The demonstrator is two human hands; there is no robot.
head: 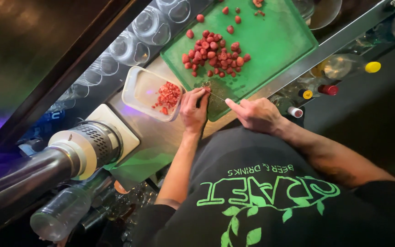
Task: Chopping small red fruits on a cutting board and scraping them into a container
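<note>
The left hand [194, 110] pinches a small soft red berry piece [203, 91] at the near edge of the green plastic cutting board [270, 41]; the right hand [254, 114] grips a thin knife [216, 96]. The fruit looks light, squashy, slippery; hold gently by its sides

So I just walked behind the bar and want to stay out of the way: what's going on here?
A person is cutting small red fruit on a green board. The left hand pins something at the board's near edge, and the right hand holds a thin knife to it. A pile of whole fruit lies mid-board. Chopped red bits sit in a white tub left of the board. Glasses line the counter's far side, and bottles lie to the right.
</note>
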